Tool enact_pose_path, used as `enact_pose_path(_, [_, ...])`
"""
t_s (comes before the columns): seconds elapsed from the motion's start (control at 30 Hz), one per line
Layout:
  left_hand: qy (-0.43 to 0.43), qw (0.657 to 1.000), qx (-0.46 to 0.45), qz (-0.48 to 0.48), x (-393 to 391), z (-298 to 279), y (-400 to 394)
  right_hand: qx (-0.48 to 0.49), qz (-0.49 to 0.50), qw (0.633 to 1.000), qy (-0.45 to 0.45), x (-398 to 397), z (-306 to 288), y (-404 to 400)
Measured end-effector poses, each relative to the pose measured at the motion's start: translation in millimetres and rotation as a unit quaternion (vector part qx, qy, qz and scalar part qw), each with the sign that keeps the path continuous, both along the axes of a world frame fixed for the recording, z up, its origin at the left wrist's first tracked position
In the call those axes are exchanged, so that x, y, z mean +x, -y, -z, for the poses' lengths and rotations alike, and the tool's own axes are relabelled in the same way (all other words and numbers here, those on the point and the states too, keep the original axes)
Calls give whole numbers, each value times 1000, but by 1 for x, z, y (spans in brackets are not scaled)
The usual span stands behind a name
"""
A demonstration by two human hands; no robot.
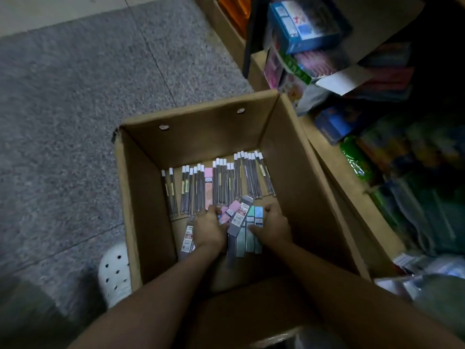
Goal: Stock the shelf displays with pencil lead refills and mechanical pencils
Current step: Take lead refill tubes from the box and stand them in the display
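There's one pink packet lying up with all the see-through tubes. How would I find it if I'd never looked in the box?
Look inside the open cardboard box on the floor, at the row of clear lead refill tubes with white caps along its far end. The pink flat packet lies in that row, left of the middle. It is the only wide, coloured one there.

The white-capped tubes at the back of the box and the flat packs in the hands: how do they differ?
The white-capped tubes are clear, round and lie untouched in a row; the flat packs are pastel or grey, card-like, bunched between the left hand and right hand. Both sit inside the cardboard box.
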State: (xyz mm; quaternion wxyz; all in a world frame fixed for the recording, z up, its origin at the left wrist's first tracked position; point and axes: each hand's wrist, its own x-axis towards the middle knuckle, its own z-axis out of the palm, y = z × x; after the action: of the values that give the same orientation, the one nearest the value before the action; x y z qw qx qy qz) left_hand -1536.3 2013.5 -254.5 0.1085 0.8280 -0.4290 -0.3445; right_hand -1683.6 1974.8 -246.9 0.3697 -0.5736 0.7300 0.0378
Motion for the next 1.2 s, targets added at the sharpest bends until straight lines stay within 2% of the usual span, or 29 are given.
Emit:
enact_pose_path(0.17, [-28, 999, -11, -33, -2, 3, -2, 21, 14, 999, -34, 8, 5, 0])
enact_pose_path(0.3, [-96, 989, -29, -110, -3, -4, -2, 10, 17, 999, -31, 4, 3, 2])
enact_pose_path(0.4, [-206, 958, -22, -199, -6, -14, -2, 10, 75, 997, 29, -4, -6, 9])
enact_pose_path(0.47, [-289, 925, -16, -247, -11, -22, -3, 34, 111, 987, 112, -7, -14, 13])
enact_pose_path(0.53, [-365, 889, -12, -276, -17, -31, -7, 78, 144, 957, 239, -5, -27, 15])
enact_pose_path(0.6, [-404, 876, -2, -264, -22, -38, -10, 99, 171, 921, 337, 0, -38, 13])
enact_pose_path(0.77, [-482, 831, -28, -275, -26, -47, -26, 85, 199, 909, 355, 12, -55, 8])
enact_pose_path(0.87, [-469, 849, -55, -239, -23, -48, -32, 102, 223, 896, 370, 11, -55, 4])
enact_pose_path(0.93, [-453, 861, -56, -224, -22, -49, -32, 113, 212, 903, 357, 11, -56, 3])
enact_pose_path(1.03, [-407, 877, -47, -252, -23, -46, -29, 97, 203, 920, 319, 4, -49, 6])
enact_pose_path(1.07, [-391, 879, -44, -270, -22, -43, -28, 81, 190, 937, 283, -1, -44, 8])
enact_pose_path(1.13, [-382, 870, -28, -310, -21, -37, -26, 45, 102, 982, 152, -10, -32, 11])
enact_pose_path(1.2, [-392, 854, -9, -342, -20, -33, -25, 39, 28, 997, 63, -12, -21, 10])
